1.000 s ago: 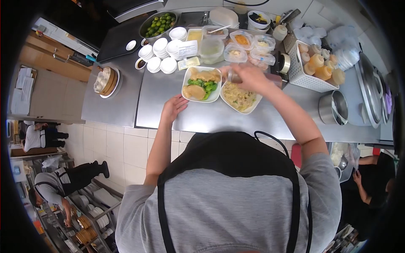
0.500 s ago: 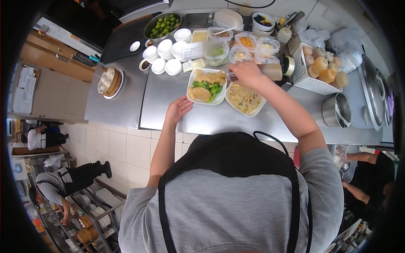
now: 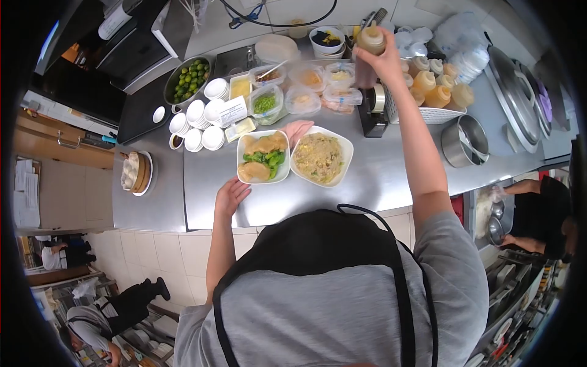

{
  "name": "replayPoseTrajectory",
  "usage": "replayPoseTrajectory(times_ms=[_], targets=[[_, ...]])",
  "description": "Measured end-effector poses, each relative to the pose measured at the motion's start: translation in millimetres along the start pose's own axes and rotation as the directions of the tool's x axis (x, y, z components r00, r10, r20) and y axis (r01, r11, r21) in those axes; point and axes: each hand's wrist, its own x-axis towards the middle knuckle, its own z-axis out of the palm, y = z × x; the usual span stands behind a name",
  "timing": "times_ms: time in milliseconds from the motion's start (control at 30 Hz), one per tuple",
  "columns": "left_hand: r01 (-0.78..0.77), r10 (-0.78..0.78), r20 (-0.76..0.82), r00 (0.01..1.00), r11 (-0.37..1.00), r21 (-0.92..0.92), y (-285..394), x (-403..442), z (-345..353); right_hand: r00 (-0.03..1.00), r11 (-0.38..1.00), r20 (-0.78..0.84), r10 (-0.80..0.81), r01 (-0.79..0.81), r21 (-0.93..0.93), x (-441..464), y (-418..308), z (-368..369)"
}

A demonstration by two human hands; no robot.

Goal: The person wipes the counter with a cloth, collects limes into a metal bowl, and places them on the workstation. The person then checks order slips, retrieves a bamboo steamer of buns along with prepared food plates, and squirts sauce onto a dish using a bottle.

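My right hand [image 3: 386, 60] is wrapped round a squeeze bottle [image 3: 365, 72] of brownish sauce, lifted at the back of the counter beside the basket of bottles. Its pale cap points up. My left hand [image 3: 231, 194] is open, fingers loosely extended at the near-left edge of a white square dish [image 3: 282, 177]. In that dish lie green leafy vegetables [image 3: 269, 160] and pale brown sauced pieces [image 3: 265, 144]. Just right of it stands a second white dish [image 3: 347, 153] filled with fried rice [image 3: 319, 159]. A pink cloth [image 3: 297, 131] lies behind the two dishes.
A white basket [image 3: 428, 115] holds several sauce bottles, with a metal pot [image 3: 463, 142] nearby. Behind the dishes are food tubs [image 3: 302, 101], stacked small white cups [image 3: 213, 137] and a bowl of limes [image 3: 191, 79]. A bamboo steamer [image 3: 142, 173] sits left. Co-workers stand at both sides.
My right hand has carried the squeeze bottle from above the vegetable dish up and right to the bottle basket, turning it cap-up. My left hand stays beside the dish. The view has shifted.
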Motion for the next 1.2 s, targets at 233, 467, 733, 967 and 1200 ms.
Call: replayPoseTrajectory(times_ms=[233, 467, 733, 967, 1200], targets=[[0.016, -0.016, -0.026, 1.0, 1.0, 0.0, 1, 2, 0, 0.957, 0.943, -0.256, 0.133, -0.202, -0.265, 21, 55, 6], [0.024, -0.023, -0.05, 0.998, 1.0, 0.004, 2, 0, 4, 0.844, 0.799, -0.359, -0.398, 0.127, -0.588, 34, 68, 23], [0.013, -0.013, -0.032, 0.999, 1.0, -0.01, 1, 1, 2, 0.996, 0.603, 0.035, -0.087, 0.081, -0.794, 100, 64, 169], [-0.022, 0.021, -0.068, 0.997, 1.0, -0.022, 4, -1, 10, 0.691, 0.716, 0.666, 0.282, 0.311, -0.625, 108, -14, 138], [-0.023, 0.022, -0.078, 0.997, 1.0, -0.014, 3, -4, 10, 0.891, 0.817, 0.444, -0.095, 0.325, -0.477, 195, 5, 145]])
